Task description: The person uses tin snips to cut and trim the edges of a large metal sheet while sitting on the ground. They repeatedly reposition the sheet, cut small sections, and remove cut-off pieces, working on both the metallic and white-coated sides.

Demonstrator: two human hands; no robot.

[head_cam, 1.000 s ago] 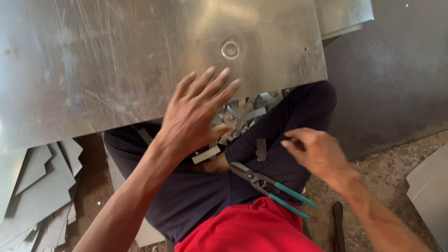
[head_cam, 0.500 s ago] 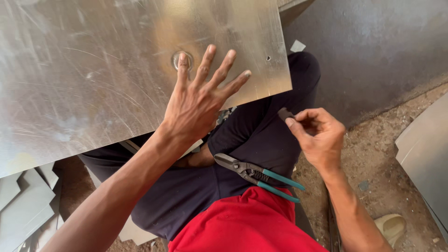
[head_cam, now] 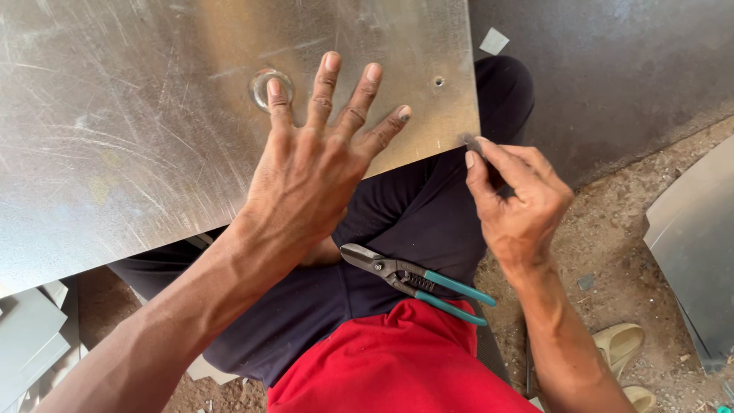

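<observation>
1. The left hand (head_cam: 313, 164) lay flat, fingers spread wide, on the large scratched shiny sheet of grey metal (head_cam: 138, 130) that rested across the person's lap.
2. Its index fingertip touched the edge of a round pressed ring mark (head_cam: 269, 86) in the sheet; a small punched hole (head_cam: 439, 81) sat near the sheet's right edge.
3. The right hand (head_cam: 516, 199) pinched a small dark grey piece (head_cam: 472, 143) between thumb and fingers, held against the sheet's lower right corner.
4. A pair of tin snips with teal handles (head_cam: 417, 281) lay on the dark trousers (head_cam: 405, 222), between the two forearms, untouched and with its blades closed.
5. A red shirt (head_cam: 397, 359) filled the lower middle.
6. Cut grey metal offcuts (head_cam: 30, 336) lay at lower left; a beige sandal (head_cam: 623, 348) sat on the dirt floor (head_cam: 612, 245) at lower right.
</observation>
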